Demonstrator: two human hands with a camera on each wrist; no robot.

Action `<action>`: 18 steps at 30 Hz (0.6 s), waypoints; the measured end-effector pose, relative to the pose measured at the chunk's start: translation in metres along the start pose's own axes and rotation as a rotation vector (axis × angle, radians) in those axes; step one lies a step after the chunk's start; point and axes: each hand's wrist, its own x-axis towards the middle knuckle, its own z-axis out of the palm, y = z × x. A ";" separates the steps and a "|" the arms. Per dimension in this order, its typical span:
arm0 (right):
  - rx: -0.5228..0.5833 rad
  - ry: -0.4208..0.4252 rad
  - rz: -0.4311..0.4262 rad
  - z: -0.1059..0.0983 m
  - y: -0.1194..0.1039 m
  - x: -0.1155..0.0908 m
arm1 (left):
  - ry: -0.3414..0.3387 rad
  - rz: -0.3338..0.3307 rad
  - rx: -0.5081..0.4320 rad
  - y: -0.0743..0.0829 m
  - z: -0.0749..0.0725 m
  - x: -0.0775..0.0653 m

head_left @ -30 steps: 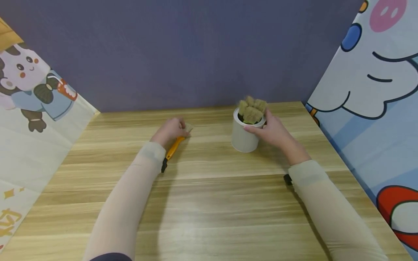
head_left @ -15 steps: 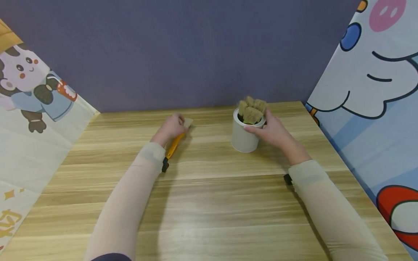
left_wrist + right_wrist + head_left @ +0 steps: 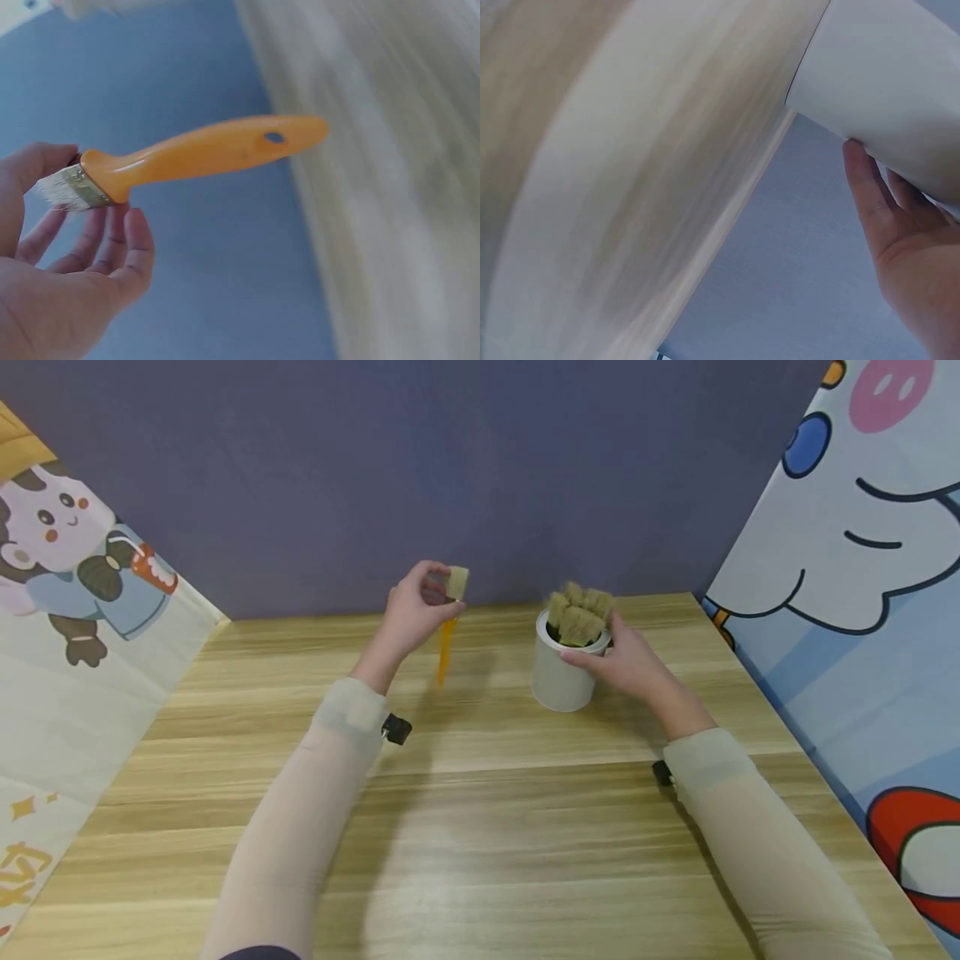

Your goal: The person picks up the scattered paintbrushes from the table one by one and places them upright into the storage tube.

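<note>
Above the table, my left hand [image 3: 415, 612] pinches a paintbrush [image 3: 202, 150] between thumb and fingers, near its metal band. The brush hangs bristles up, its orange handle [image 3: 446, 653] pointing down. To the right stands a white can [image 3: 561, 677] holding several more brushes [image 3: 581, 623] with pale bristles up; their handles are hidden inside. My right hand [image 3: 632, 662] holds the can near its rim, thumb at the front and fingers round the right side. The right wrist view shows that hand against the can's smooth wall. A gap separates the held brush from the can.
The wood-grain table [image 3: 480, 843] ends at a plain dark blue panel [image 3: 465, 477] behind. Cartoon-printed sheets stand along the left [image 3: 82, 568] and right [image 3: 862, 635]. A small black wrist device [image 3: 397, 728] sticks out by the left cuff.
My left hand has raised the paintbrush off the table and moved it farther back and slightly right, turning it from lying to upright. The right hand and can stay put.
</note>
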 end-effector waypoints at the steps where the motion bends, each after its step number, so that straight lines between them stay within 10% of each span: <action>1: 0.002 0.000 -0.002 0.001 0.000 0.000 | 0.016 0.029 -0.034 0.009 0.002 -0.002; 12: 0.035 -0.001 -0.020 0.001 0.000 0.001 | 0.136 0.566 -0.317 0.097 0.035 -0.021; 18: 0.035 -0.004 -0.020 0.001 0.002 0.000 | 0.140 0.608 -0.322 0.099 0.054 -0.014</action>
